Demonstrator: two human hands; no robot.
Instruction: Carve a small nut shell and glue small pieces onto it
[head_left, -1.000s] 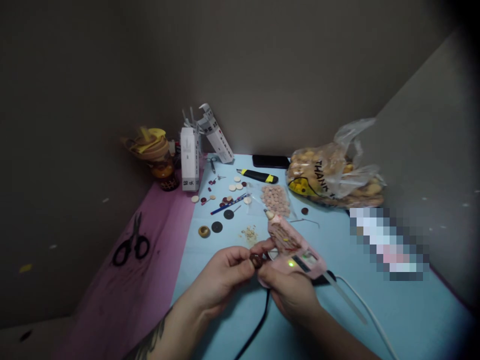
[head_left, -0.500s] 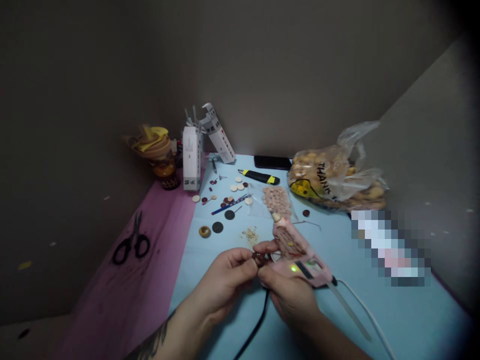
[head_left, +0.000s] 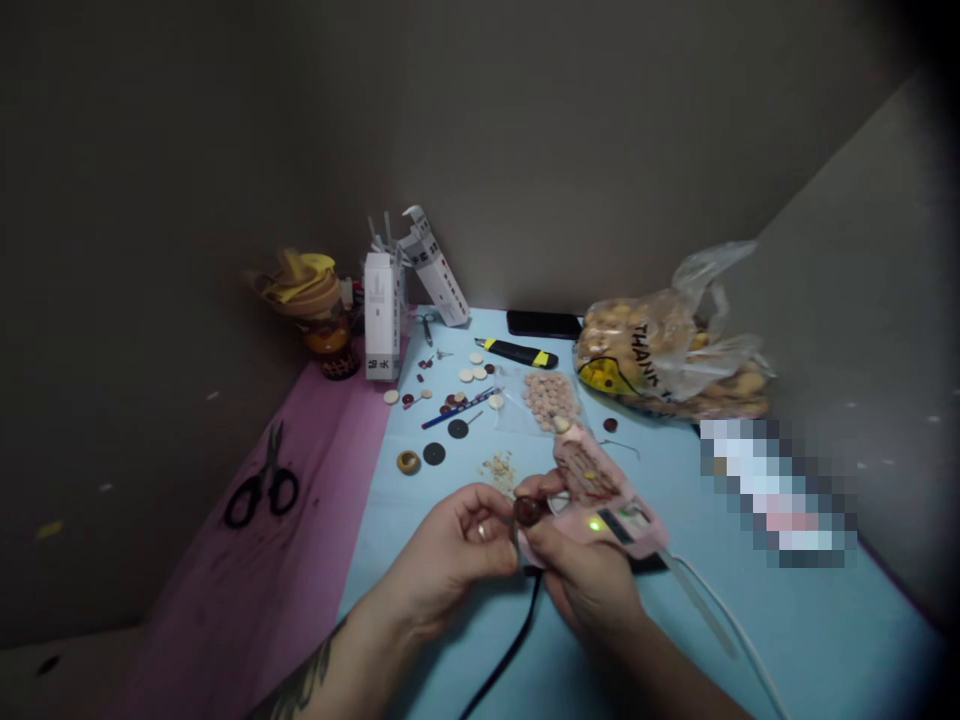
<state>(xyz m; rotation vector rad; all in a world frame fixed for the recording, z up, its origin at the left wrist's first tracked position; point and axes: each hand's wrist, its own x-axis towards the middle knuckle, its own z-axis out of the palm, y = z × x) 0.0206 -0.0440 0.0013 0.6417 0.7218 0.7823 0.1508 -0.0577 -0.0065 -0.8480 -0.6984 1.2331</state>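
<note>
Here the left hand and right hand pinch a small dark bead between their fingertips, just above the blue mat; a pink glue gun rests across the right hand

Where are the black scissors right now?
In the head view, the black scissors lie flat on the pink cloth at the left, well apart from the left hand and left of the small tan ring.
</note>
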